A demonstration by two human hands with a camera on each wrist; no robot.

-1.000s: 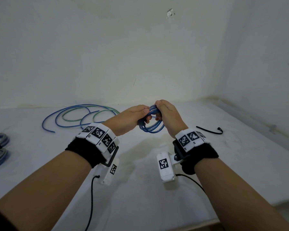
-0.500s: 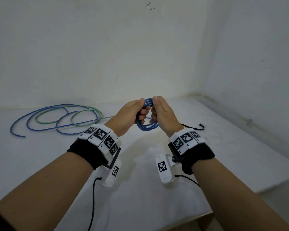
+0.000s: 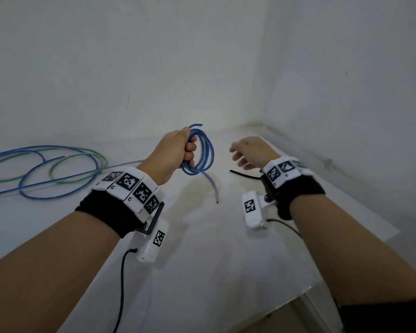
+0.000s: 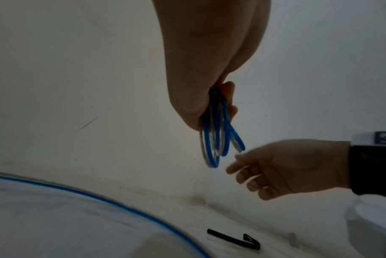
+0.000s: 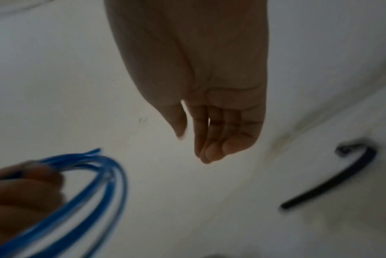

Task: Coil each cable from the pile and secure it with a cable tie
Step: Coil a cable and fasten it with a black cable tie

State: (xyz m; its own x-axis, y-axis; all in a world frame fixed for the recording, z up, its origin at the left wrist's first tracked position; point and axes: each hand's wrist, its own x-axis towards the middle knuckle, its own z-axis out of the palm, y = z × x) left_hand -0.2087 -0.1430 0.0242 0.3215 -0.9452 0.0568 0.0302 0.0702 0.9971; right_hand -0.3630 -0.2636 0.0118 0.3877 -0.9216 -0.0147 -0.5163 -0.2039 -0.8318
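The left hand point(image 3: 175, 150) holds the coiled blue cable point(image 3: 203, 152) above the bench point(image 3: 202, 260), fingers curled round it. The right hand point(image 3: 252, 152) hangs free, fingers loose and holding nothing, over 1 black cable tie point(image 3: 244, 175) near the bench's far right corner. More loose cables point(image 3: 46, 169) lie toward the far left edge.

Walls point(image 3: 130, 68): plain white, scuffed, meeting in a corner.
Worktop point(image 3: 202, 260): white, stained yellowish near the corner.
Light: dim, cool.

The right hand point(image 5: 201, 97) hangs empty over the white surface point(image 5: 165, 218), fingers loosely bent, while the left hand point(image 5: 22, 190) at the lower left grips a blurred blue cable coil point(image 5: 103, 176), and a black cable tie point(image 5: 333, 178) lies well off to the right.
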